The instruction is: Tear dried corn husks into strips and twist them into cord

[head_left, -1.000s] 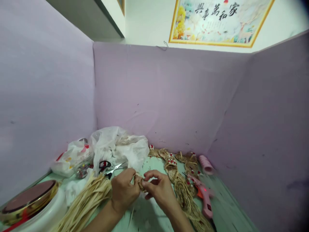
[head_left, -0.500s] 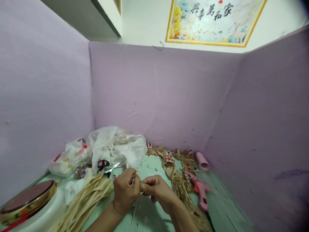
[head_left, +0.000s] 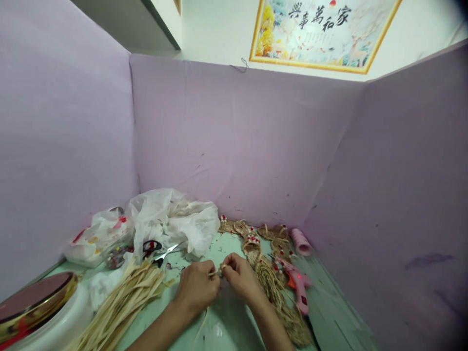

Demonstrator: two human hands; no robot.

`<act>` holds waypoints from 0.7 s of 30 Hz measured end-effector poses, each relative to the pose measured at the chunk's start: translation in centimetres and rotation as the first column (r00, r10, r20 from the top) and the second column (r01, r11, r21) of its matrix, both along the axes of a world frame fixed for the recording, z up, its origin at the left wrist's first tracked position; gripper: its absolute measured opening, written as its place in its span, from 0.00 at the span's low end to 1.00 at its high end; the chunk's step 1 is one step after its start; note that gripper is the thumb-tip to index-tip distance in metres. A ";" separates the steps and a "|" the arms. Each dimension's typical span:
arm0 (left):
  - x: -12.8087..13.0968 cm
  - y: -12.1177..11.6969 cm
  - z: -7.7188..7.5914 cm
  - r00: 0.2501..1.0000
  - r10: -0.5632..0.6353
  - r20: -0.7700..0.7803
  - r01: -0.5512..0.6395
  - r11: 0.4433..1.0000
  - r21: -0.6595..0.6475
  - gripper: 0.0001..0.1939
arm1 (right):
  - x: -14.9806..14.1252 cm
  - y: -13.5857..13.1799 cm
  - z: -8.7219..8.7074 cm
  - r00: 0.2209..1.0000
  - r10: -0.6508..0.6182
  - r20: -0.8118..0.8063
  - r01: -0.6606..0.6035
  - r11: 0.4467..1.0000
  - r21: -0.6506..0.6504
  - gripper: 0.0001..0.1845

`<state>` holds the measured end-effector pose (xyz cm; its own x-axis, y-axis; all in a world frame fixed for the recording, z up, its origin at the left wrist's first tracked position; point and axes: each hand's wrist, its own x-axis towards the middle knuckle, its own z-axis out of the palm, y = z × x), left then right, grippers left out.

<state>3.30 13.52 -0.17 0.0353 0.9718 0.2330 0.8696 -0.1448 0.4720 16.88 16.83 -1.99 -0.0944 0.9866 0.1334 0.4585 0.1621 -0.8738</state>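
Note:
In the head view, a small straw piece (head_left: 221, 270) sits between my two hands, mostly hidden by fingers. My left hand (head_left: 198, 286) is closed round one side of it, back of the hand towards me. From the other side, the fingertips of my right hand (head_left: 239, 278) pinch the piece. A pale straw strip (head_left: 203, 322) hangs below my left hand towards the table. Left of that hand lies a bundle of flat pale straw strips (head_left: 122, 302). Black-handled scissors (head_left: 166, 254) rest open beyond it.
Plaited straw pieces with red and white beads (head_left: 252, 243) run along the right. Beside them lie a pink glue gun (head_left: 299, 285), its red light on, and a pink thread spool (head_left: 302, 242). Plastic bags (head_left: 171, 219) fill the back left; a round tin (head_left: 36, 304) stands front left.
My right hand has turned and lifted slightly, still pinching the straw piece. A bit of the piece now shows between the hands. The camera view has shifted a little.

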 end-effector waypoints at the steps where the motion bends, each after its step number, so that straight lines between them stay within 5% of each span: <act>1: 0.3 0.1 0.1 1.000 0.003 -0.017 -0.003 1.000 -0.029 0.09 | 0.1 0.3 -0.3 0.999 0.012 0.046 -0.013 1.000 0.013 0.06; 5: 1.3 1.4 0.0 0.997 0.065 -0.040 -0.070 0.989 -0.128 0.12 | 0.2 2.5 -0.9 0.973 0.042 0.225 -0.049 0.998 0.026 0.09; 12: 2.7 5.1 -1.7 0.971 0.237 -0.009 -0.231 0.938 -0.257 0.12 | -0.5 6.1 -1.2 0.891 -0.084 0.447 0.046 0.994 0.094 0.13; 16: 3.0 5.7 -2.1 0.969 0.249 -0.012 -0.244 0.938 -0.247 0.14 | -0.8 6.9 -1.3 0.836 -0.164 0.524 0.097 0.983 0.153 0.12; 21: 2.9 5.7 -1.9 0.978 0.205 -0.026 -0.205 0.943 -0.263 0.16 | -0.9 7.6 -0.9 0.787 -0.074 0.613 0.052 0.997 0.054 0.13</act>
